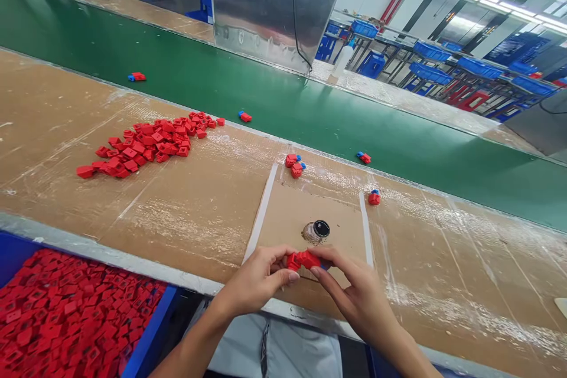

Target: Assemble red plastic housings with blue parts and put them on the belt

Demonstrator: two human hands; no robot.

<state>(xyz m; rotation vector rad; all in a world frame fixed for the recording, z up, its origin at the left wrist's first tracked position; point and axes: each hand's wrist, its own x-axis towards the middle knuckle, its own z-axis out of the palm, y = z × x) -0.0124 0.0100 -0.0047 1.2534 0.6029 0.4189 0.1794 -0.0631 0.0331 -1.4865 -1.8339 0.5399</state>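
Note:
Near the table's front edge, my left hand [266,274] is closed on a small red plastic piece [292,261]. My right hand [354,283] pinches another red plastic piece [308,258], with a bit of blue showing beside the fingers. The two pieces meet between my fingertips; whether they are joined I cannot tell. Just beyond my hands a small clear jar [312,233] with a black round top [321,228] stands on a cardboard sheet [283,212] edged by white tape.
A heap of red pieces [155,144] lies on the table to the left. Lower left, a blue bin [150,325] is full of similar pieces. Red-and-blue pieces [296,170] sit past the jar; others rest on the green conveyor belt [190,71]. A metal panel [266,6] rises behind the belt.

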